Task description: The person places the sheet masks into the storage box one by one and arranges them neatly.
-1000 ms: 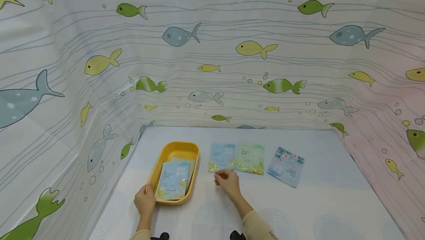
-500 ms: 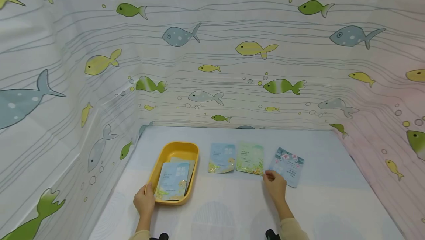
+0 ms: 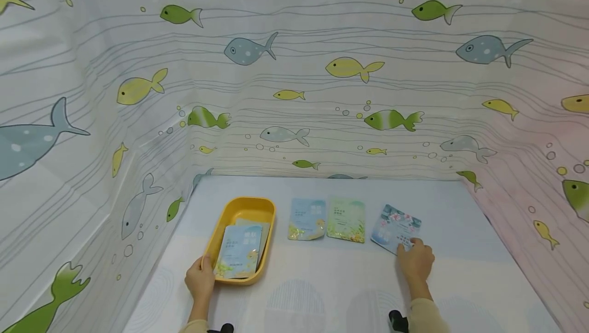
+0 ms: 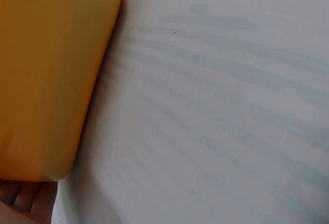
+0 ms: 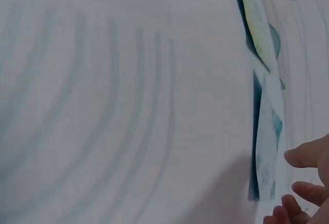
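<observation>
My left hand (image 3: 200, 278) grips the near left side of a yellow plastic tray (image 3: 254, 203); its fingers (image 4: 23, 198) show below the tray wall in the left wrist view. Inside the tray lies a blue sachet (image 3: 240, 250) over a pale green one (image 3: 265, 236). At the lower edge of a blue floral sachet (image 3: 394, 224), my right hand (image 3: 416, 262) reaches with thumb and forefinger spread. In the right wrist view the fingers are apart beside that sachet (image 5: 267, 147), with no grip on it visible.
A light blue sachet (image 3: 307, 218) and a green sachet (image 3: 346, 219) lie side by side on the white table (image 3: 322, 276), between the tray and the floral sachet. Fish-printed cloth (image 3: 322, 113) stands around the back and sides.
My right hand has moved right, from the light blue sachet's lower edge, past the green one, to the floral sachet, and its fingers have spread. The left hand stays at the tray.
</observation>
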{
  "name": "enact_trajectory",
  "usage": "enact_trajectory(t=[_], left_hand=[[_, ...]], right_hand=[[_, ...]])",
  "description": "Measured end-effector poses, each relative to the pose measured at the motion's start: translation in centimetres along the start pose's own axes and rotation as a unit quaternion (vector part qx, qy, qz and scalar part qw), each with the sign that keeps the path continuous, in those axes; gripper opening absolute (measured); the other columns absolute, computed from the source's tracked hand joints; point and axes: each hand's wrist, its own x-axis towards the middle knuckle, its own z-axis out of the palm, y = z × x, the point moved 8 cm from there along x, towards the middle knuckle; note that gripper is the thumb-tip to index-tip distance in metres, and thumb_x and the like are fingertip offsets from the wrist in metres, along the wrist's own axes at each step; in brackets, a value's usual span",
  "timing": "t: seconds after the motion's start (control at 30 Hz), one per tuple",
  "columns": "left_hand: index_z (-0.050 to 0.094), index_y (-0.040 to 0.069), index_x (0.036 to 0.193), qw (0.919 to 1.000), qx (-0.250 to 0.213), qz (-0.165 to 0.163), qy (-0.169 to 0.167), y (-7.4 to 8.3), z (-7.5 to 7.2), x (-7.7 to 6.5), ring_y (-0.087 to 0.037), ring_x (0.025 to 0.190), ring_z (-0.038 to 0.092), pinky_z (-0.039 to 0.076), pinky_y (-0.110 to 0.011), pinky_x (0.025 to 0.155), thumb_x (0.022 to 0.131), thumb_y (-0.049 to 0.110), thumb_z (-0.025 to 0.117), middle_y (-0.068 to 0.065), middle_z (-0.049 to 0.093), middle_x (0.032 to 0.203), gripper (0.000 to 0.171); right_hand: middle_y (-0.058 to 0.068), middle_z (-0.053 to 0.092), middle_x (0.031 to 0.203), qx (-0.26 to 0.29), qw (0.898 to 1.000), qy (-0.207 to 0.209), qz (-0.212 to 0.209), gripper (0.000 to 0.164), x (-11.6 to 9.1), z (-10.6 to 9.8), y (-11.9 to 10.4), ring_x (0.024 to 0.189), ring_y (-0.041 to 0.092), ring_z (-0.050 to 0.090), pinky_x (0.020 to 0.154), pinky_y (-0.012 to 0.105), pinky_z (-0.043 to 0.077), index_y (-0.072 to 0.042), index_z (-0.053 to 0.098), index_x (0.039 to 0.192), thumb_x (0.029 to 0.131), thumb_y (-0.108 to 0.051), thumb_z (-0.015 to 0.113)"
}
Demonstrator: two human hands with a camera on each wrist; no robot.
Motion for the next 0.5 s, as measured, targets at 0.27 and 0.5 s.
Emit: enact_trajectory(t=[0.27,0.5], left_hand=[[0.065,-0.015,0.097,0.9999,0.003,0.007,0.007,0.0,0.0,0.0,-0.051,0.092,0.059,0.044,-0.057,0.079,0.093,0.011,0.051,-0.033,0.064,0.096,0.029],[0.065,-0.015,0.096,0.9998,0.001,0.010,0.015,0.0,-0.2,0.0,-0.051,0.091,0.059,0.044,-0.057,0.078,0.092,0.010,0.051,-0.033,0.064,0.094,0.028]], right_hand=[[0.044,0.044,0.110,-0.044,0.997,-0.050,0.049,0.055,0.6,-0.5,2.0,0.101,0.059,0.043,0.083,0.061,0.037,0.021,0.042,0.120,0.085,-0.020,0.056],[0.043,0.047,0.109,-0.039,0.997,-0.042,0.045,0.053,0.8,-0.5,1.8,0.102,0.057,0.044,0.086,0.060,0.038,0.024,0.044,0.116,0.085,-0.017,0.058]])
